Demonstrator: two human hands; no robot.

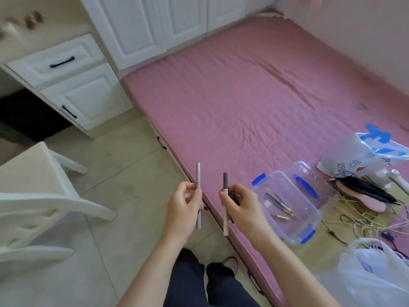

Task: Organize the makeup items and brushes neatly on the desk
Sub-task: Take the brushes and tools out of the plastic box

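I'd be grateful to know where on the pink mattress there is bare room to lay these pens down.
The pink mattress lies bare from the white cabinet doors down to the clear bin. It is crowded at the lower right, round the bin, the printed bag and the tangled strings.

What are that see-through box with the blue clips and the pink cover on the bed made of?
The clear box with blue latches looks like hard, glossy plastic: you can see the tools inside through its walls, and its rim catches the light. The pink bed cover looks like soft matte fabric, probably quilted, judging by its stitched lines and wrinkles.
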